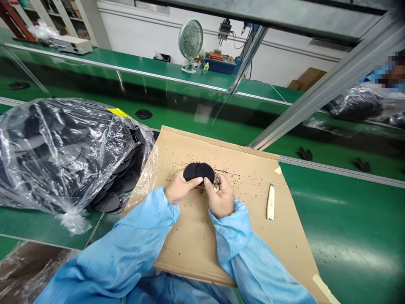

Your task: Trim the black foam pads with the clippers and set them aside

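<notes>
Between both hands, above a cardboard sheet (190, 245), is a black flat piece (198, 170) with two rounded lobes. My left hand (180, 188) grips its left end, thumb pressed on the near edge. My right hand (221, 196) is closed on the right end, its thumb meeting the left one near the middle. A small metal tool with pale parts (217, 184) is also tucked in my right hand; its kind is mostly hidden by the fingers. Tiny black bits (253, 177) lie scattered over the cardboard around the hands. Right of them rests a cream-handled utility knife (271, 202).
At left, a large clear plastic bag (63, 152) spills black discs (109, 202) beside the cardboard. Beyond runs a green conveyor belt (177, 122) carrying several black pieces. A slanted metal post (303, 97) rises at right. A green fan (190, 44) stands on the far bench.
</notes>
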{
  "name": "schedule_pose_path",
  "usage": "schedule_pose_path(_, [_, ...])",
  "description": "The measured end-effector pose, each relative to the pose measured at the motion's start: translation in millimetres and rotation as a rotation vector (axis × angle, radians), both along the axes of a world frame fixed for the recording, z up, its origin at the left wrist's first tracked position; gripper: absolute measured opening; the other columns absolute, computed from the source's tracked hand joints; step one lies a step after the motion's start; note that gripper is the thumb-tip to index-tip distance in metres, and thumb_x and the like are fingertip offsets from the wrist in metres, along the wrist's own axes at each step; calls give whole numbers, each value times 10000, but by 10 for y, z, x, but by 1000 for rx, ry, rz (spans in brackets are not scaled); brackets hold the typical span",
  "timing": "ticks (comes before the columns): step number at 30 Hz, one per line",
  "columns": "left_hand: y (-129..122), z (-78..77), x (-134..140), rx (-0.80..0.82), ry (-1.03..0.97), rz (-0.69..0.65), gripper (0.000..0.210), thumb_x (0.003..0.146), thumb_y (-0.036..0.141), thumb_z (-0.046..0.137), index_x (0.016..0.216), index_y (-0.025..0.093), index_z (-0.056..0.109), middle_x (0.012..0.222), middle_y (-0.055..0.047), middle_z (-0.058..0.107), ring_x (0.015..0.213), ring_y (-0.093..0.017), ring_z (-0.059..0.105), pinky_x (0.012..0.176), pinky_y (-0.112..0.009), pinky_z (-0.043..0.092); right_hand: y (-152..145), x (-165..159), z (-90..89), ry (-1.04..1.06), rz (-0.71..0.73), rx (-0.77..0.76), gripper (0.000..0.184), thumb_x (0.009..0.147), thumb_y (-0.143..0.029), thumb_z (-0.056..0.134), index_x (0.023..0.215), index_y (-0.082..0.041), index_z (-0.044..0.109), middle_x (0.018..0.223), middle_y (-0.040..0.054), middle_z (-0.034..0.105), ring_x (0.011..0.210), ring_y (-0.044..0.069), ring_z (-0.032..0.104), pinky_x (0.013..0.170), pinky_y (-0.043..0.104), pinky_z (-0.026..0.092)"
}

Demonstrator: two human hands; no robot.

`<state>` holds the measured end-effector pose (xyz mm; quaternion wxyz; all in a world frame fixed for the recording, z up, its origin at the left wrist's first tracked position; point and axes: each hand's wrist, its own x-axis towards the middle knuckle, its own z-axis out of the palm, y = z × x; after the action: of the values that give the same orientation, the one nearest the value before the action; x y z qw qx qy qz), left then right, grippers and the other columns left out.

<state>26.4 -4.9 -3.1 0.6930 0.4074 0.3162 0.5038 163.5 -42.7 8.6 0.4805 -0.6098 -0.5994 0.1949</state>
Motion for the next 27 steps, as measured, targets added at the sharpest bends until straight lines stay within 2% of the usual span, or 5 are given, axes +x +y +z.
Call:
schedule_pose_path(9, [28,-6,-25,-2,-87,27,407,685,262,767,1067,156,672,1124,-94,676,1084,-249,601,1005,-441,431,10,17,32,-233,111,20,218,881,-373,510,754,-195,515,687,10,528,649,155,490,623,285,401])
schedule_pose_path(13, [12,7,-22,-43,-127,-14,361,675,264,777,1008,151,693,1082,-97,694,1044,-251,625,993,-449,440,11,4,25,-104,51,76,188,878,-370,530,901,-189,573,780,27,588,701,160,531,667,294,430])
schedule_pose_path(17, [3,24,-11,-64,-102,-38,366,662,275,786,987,129,703,1037,-101,709,1000,-240,641,992,-435,441,6,7,40,28,-40,85,184,856,-371,572,820,-193,541,648,-22,528,560,118,466,569,259,405])
schedule_pose_path(22, [-2,32,-18,-78,-66,-21,387,630,272,806,978,132,708,1020,-96,714,975,-227,647,979,-421,452,14,18,60,37,-12,58,205,841,-380,584,775,-196,523,613,-36,492,540,108,441,546,249,396])
schedule_pose_path(27, [-10,48,-26,-61,-81,-65,375,641,254,799,990,150,710,1026,-88,713,981,-224,643,977,-416,449,28,25,49,103,15,20,223,809,-394,624,868,-186,570,734,3,593,643,135,533,637,276,455])
